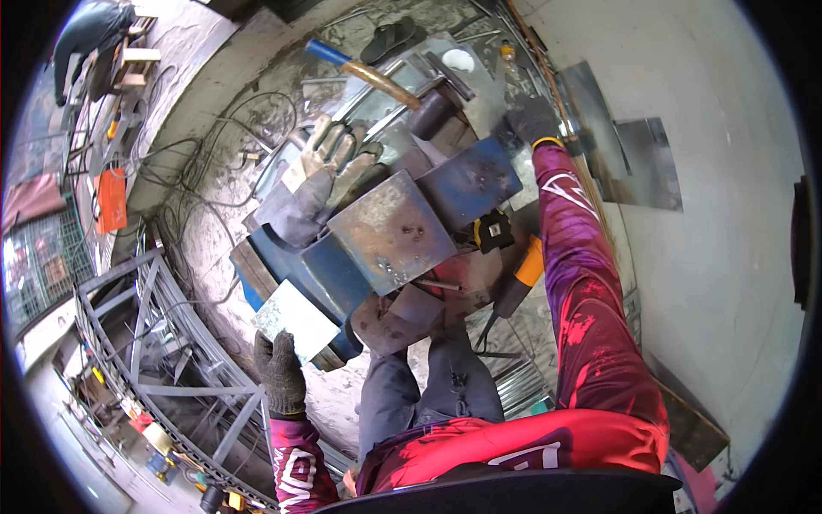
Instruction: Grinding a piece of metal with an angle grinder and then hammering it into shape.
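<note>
My left hand, in a dark knit glove, is closed on the lower edge of a pale square metal plate. The plate lies tilted over the near left edge of a blue metal block. My right arm stretches far forward; the gloved right hand is close to long thin strips along the wall, and its fingers are too dark and blurred to read. Between the hands sit a worn steel block, a black and yellow tape measure and a tool with an orange end.
A mallet with a blue-tipped wooden handle lies beyond the blocks. Used work gloves rest left of it. Cables coil on the floor at left, above a metal frame. Thin sheets lean at the right wall. Another person bends far left.
</note>
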The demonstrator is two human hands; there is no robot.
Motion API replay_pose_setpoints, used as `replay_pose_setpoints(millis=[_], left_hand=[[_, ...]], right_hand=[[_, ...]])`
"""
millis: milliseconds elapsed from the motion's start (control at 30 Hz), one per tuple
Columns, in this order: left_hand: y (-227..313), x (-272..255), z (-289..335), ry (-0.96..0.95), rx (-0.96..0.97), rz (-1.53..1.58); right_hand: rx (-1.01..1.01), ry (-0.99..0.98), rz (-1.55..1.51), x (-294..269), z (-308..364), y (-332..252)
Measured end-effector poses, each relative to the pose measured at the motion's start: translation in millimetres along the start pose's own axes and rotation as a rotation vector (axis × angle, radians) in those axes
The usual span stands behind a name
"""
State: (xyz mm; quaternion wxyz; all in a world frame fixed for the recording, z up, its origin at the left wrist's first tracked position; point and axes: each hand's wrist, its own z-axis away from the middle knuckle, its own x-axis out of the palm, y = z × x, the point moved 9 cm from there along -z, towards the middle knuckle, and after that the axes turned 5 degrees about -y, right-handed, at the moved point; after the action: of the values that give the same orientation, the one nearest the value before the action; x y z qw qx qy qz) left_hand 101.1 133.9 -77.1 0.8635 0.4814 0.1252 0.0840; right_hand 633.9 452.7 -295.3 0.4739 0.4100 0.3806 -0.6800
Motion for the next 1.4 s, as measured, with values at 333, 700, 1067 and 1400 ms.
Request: replay_pose_setpoints(millis=[333, 700, 1067, 1400], left_hand=[[30, 1, 3, -0.006, 0.088, -0.435], [-17, -45, -13, 0.184, 0.025, 0.174], [-31, -60, -22, -0.067, 0.012, -0.147], [-2, -54, -78, -0.154, 0.301, -0.577]], right_hand=[[-0.266, -0.567, -1.009, -4, -18, -259], [-0.148, -0.49, -1.413, -41, 63, -211], [-0.432, 0.011, -1.259, -192, 414, -148], [-0.28, 0.002, -0.697, -79, 570, -206]])
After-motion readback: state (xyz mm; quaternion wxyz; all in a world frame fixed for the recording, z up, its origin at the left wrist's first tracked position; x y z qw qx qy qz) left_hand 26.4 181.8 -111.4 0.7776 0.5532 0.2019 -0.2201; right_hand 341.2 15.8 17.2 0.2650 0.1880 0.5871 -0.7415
